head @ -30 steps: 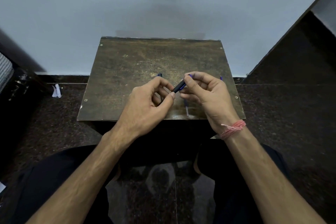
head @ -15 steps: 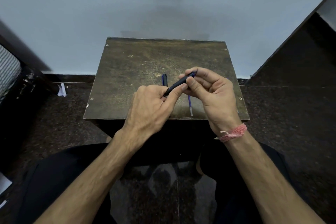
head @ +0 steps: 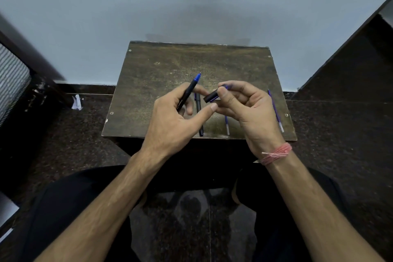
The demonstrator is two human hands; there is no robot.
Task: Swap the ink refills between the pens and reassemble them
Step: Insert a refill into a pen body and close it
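The left hand [head: 170,121] has its fingers [head: 198,89] curled round a dark pen barrel [head: 187,94], gripping it low so that the blue tip [head: 198,75] points up and away toward the wall, the long axis tilted slightly to the right. The thumb stretches out sideways toward the other hand and nearly meets it. The right hand [head: 248,112] pinches a short dark cap [head: 211,98] between thumb and fingertips, its open end turned toward the left hand; a bit of blue shows at the far end under the fingers, and I cannot tell what it is. The cap sits just beside the barrel, lower than the tip and to its right, so whichever way the piece is to go, the two are not in line at present. Under the hands, on the bench [head: 161,66], a second dark pen body [head: 198,112] lies lengthwise toward the near edge, partly hidden by the left thumb. Near it, a thin refill [head: 227,125] pokes out from beneath the right palm, and another refill [head: 276,112] lies well apart along the right edge. By my reckoning the swap is partway: both loose refills are out on the bench, while one pen is in hand. No containers are in sight.
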